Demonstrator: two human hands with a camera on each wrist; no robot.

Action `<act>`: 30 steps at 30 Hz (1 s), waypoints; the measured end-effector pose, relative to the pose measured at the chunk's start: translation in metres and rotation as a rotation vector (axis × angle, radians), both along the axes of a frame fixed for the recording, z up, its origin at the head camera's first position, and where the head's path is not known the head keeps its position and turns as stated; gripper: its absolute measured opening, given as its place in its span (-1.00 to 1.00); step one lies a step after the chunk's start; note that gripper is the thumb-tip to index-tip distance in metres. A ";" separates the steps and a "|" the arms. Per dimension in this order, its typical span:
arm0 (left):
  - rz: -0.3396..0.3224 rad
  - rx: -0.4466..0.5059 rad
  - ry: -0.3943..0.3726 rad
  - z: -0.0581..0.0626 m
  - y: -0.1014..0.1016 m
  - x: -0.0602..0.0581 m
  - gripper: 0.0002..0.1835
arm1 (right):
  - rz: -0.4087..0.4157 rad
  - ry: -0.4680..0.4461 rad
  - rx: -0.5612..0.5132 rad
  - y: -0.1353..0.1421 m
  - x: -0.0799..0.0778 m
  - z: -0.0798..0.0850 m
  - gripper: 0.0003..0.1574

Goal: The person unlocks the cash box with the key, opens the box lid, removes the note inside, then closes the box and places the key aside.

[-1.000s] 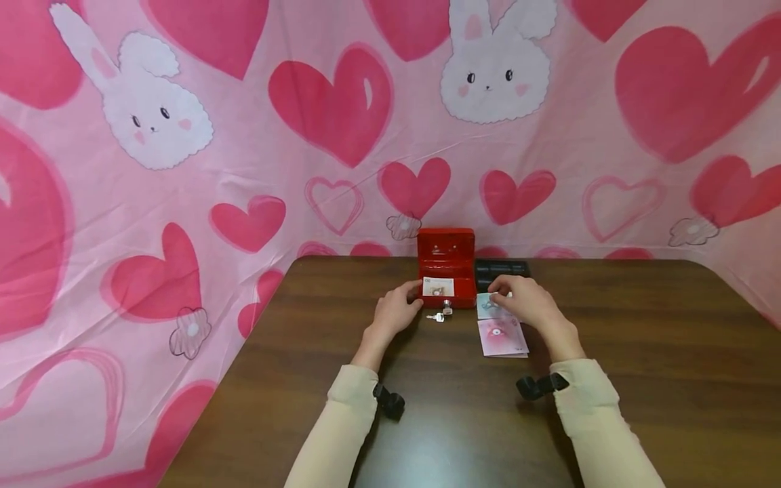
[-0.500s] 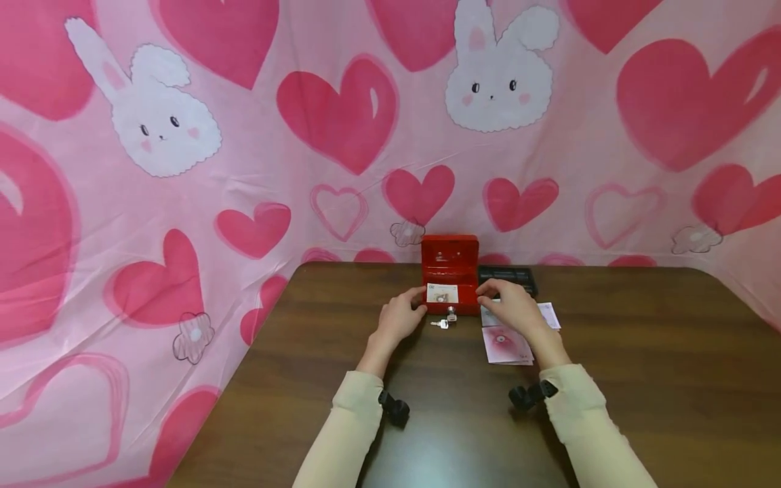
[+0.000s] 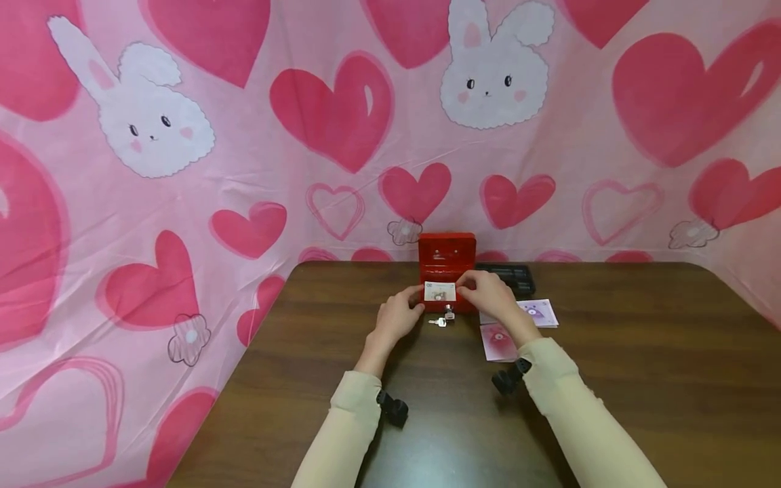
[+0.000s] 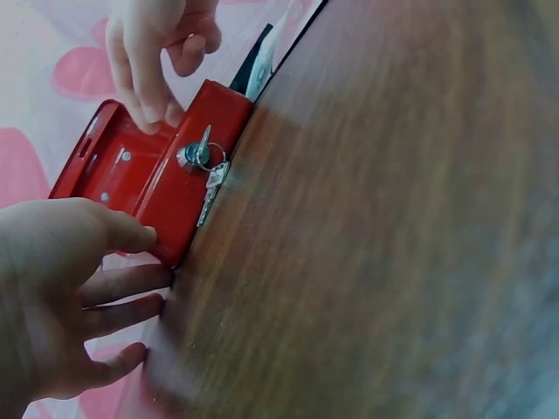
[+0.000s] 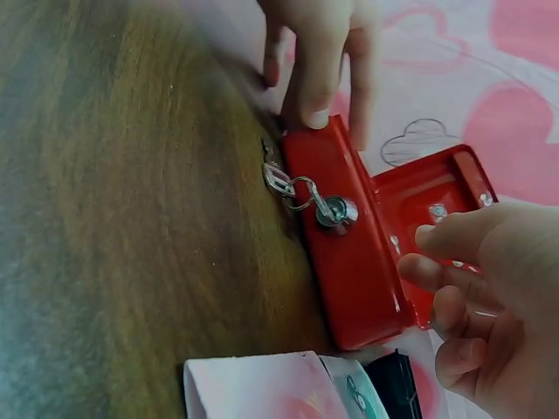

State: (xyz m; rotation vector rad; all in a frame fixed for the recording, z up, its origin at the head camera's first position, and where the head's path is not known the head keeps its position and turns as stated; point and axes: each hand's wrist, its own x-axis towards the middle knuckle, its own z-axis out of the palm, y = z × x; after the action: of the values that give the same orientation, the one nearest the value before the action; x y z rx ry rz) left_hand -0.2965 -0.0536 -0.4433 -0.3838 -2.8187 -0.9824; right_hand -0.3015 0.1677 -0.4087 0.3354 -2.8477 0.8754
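A red cash box (image 3: 447, 247) stands on the table with its lid up. Inside it lies a banknote (image 3: 439, 292), pale with a brownish print. My left hand (image 3: 399, 316) rests against the box's left side, its thumb at the front corner in the left wrist view. Over the right part of the box hangs my right hand (image 3: 493, 295), fingers loosely bent beside the banknote's right edge; I see nothing held between them. A keyring with keys (image 5: 279, 181) hangs from the front lock (image 5: 336, 214). Whether the right fingertips touch the note is hard to tell.
A black compartment tray (image 3: 518, 278) lies behind the right hand. Right of the box are a pink banknote (image 3: 497, 343), a purple banknote (image 3: 539, 313) and a bluish one, mostly covered by the hand. A heart-patterned cloth (image 3: 342, 108) hangs behind the wooden table (image 3: 647, 352).
My right hand has left the bluish note and moved left over the box opening, uncovering the purple note. The left hand has stayed at the box's side.
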 end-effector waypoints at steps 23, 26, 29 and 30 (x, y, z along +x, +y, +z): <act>0.015 -0.004 -0.018 0.000 -0.002 0.002 -0.52 | 0.075 -0.063 0.152 -0.014 -0.019 -0.005 -0.68; 0.015 -0.008 -0.018 -0.002 -0.002 0.000 -0.53 | 0.061 -0.049 0.189 -0.017 -0.019 -0.007 -0.65; 0.014 -0.011 -0.014 -0.003 -0.001 -0.001 -0.53 | 0.048 -0.033 0.194 -0.017 -0.018 -0.008 -0.66; 0.013 -0.012 -0.012 -0.003 -0.001 -0.001 -0.53 | 0.040 -0.036 0.191 -0.017 -0.018 -0.008 -0.66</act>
State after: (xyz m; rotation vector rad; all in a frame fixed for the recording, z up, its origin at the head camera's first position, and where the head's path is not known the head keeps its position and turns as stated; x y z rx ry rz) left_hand -0.2978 -0.0543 -0.4464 -0.3610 -2.8360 -0.9684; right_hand -0.3199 0.1502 -0.4169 0.4036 -2.9745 0.6219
